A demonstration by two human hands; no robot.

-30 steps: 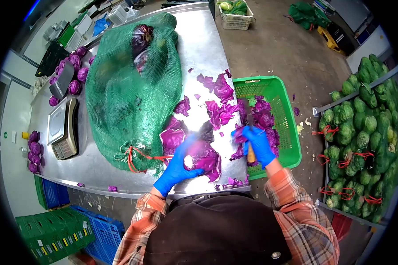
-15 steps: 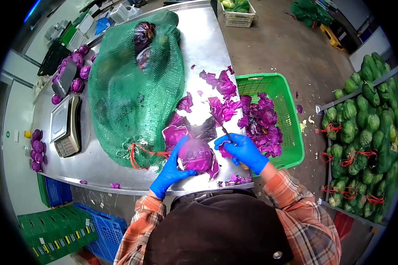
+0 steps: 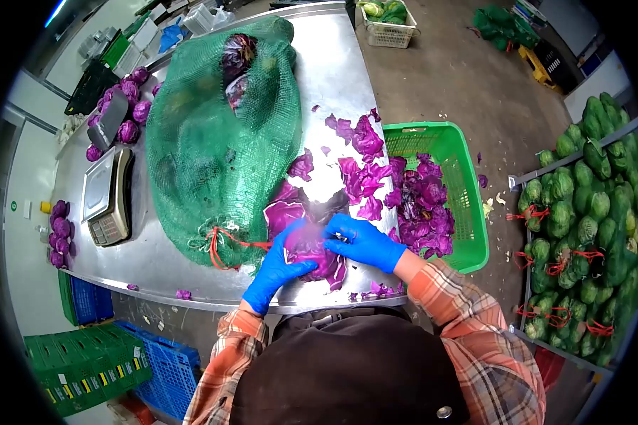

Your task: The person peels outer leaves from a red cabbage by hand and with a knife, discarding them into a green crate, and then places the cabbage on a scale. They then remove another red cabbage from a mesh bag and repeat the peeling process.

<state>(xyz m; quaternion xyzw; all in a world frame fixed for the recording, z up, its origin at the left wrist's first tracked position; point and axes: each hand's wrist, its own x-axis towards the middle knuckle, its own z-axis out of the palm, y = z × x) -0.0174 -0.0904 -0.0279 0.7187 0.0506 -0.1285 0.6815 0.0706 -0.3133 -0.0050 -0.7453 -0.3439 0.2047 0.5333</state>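
Observation:
A red cabbage (image 3: 317, 261) sits near the front edge of the steel table (image 3: 220, 287), its top blurred. My left hand (image 3: 273, 273) grips its left side, thumb across the front. Against the cabbage's right side is my right hand (image 3: 365, 243), its fingers curled in towards the top. The small knife seen in that hand a moment earlier is hidden behind the fingers and glove now. Loose purple outer leaves (image 3: 361, 177) lie beyond the cabbage, and a cupped leaf (image 3: 283, 214) rests by my left fingertips.
A green mesh sack (image 3: 220, 156) tied with red string fills the table's middle. Left of it are a scale (image 3: 106, 198) and several cabbages (image 3: 127, 131). A green crate (image 3: 468, 205) of leaves stands at right. Netted green vegetables (image 3: 581, 227) are racked far right.
My right hand has moved left onto the cabbage. The leaf piece it held has gone from its fingers, and a piece now lies among the leaves beyond. My left hand keeps its grip.

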